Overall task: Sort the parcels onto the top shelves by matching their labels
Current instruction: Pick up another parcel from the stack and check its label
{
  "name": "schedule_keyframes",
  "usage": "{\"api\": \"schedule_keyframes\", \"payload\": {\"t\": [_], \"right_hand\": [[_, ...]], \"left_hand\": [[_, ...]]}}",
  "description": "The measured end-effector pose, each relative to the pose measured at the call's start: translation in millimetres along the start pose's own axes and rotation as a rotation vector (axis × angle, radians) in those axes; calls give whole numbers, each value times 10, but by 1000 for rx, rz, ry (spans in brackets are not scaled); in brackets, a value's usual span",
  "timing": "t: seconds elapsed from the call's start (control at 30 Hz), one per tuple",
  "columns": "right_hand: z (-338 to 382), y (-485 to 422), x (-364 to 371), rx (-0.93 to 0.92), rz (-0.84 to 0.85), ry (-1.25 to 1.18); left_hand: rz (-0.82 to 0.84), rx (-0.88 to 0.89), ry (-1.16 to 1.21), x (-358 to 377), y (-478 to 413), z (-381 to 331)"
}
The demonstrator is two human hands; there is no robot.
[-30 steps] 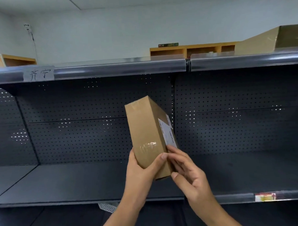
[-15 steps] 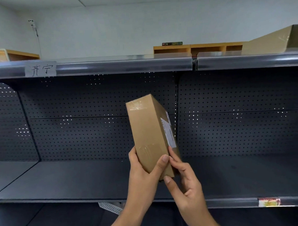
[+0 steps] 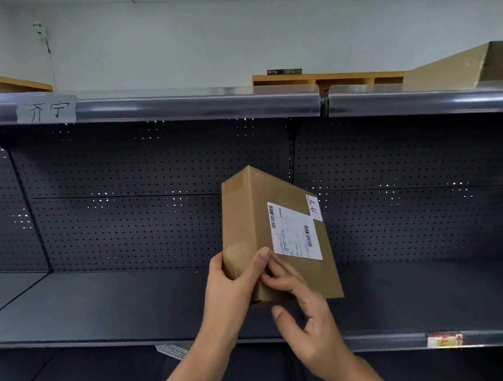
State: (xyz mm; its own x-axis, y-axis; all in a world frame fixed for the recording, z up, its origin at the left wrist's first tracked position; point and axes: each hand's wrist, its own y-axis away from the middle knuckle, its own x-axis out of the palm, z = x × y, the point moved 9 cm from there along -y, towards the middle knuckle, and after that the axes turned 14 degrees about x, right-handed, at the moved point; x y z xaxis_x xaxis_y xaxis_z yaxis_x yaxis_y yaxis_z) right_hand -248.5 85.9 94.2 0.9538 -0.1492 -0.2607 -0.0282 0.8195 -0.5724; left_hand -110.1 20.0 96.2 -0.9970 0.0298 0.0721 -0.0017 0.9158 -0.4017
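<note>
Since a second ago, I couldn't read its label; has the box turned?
Yes. The box has turned its label face toward the camera, and now leans right against the shelf upright.

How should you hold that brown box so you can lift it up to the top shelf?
Probably by the lower end of the parcel, one hand on each narrow side, coming from below. It stands tall and tilted, so gripping low leaves its top free to slide over the top shelf edge. The left hand already wraps its lower left corner; the right hand touches the labelled face.

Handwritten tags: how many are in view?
2. One handwritten tag is taped to the top shelf's front rail at left; the other sits on the held parcel, beside its shipping label.
</note>
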Motion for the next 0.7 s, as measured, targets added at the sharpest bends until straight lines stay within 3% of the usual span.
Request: {"api": "schedule_keyframes", "payload": {"t": [0.07, 0.17, 0.27, 0.33, 0.47, 0.57, 0.7], "right_hand": [[-47, -58, -152, 24, -12, 4], [-178, -82, -627, 56, -271, 22], [-497, -84, -1082, 208, -521, 37], [-693, -100, -1222, 338, -577, 20], [-871, -144, -1110, 549, -442, -314], [-762, -158, -1007, 553, -326, -471], [-688, -146, -1008, 544, -318, -538]], "left_hand": [[-9, 3, -23, -62, -53, 18], [-17, 7, -22, -170, -144, 13], [-24, -26, 102, -234, -214, 45], [1, -18, 125, -242, -258, 56], [91, 15, 111, -229, -304, 78], [151, 19, 63, -276, -342, 141], [298, -25, -52, -231, -403, 200]]}}
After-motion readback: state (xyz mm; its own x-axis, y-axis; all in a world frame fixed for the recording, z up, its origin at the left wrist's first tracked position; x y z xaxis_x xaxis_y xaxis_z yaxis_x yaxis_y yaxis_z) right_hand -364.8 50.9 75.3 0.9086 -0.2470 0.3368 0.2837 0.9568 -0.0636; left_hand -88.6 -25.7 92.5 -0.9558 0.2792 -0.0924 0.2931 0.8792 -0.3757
